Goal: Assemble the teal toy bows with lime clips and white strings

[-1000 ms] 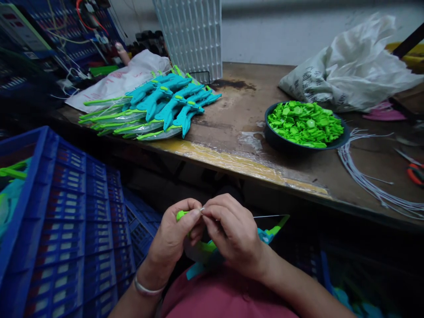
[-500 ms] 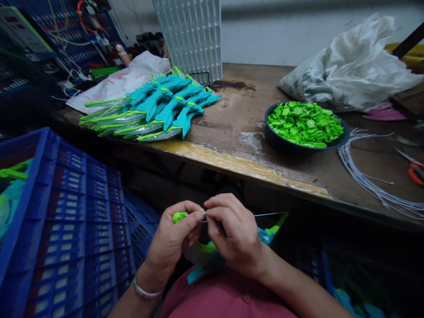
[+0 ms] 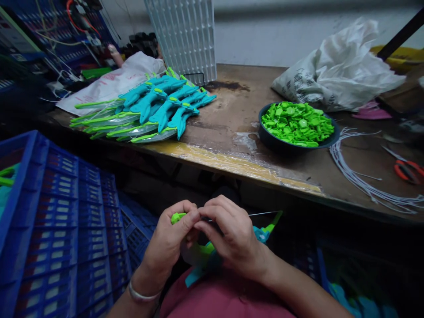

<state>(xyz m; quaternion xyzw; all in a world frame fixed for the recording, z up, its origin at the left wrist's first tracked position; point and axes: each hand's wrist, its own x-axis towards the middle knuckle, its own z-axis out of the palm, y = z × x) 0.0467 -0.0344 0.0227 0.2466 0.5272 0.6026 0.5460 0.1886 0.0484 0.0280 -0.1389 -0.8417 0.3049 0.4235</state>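
A turquoise and green plastic toy bow (image 3: 198,276) lies across my lap, partly hidden by my hands. A thin white cord (image 3: 263,213) runs taut from its green right tip to my fingers. My left hand (image 3: 168,238) is closed round the bow's green left end, thumb and index finger pinched together. Against those fingertips, my right hand (image 3: 232,234) is closed in a pinch on the cord, whose end is hidden between the fingers.
On the workbench (image 3: 228,119) sit a pile of similar turquoise and green pieces (image 3: 159,106), a dark bowl (image 3: 281,148) of small green parts, loose white cords (image 3: 354,176), scissors (image 3: 406,170) and a white sack (image 3: 334,70). Blue crates (image 3: 59,221) stand at left.
My right fingers have shifted slightly left and closed in against my left thumb, covering the bit of cord that showed between them. The view has turned slightly to the right.
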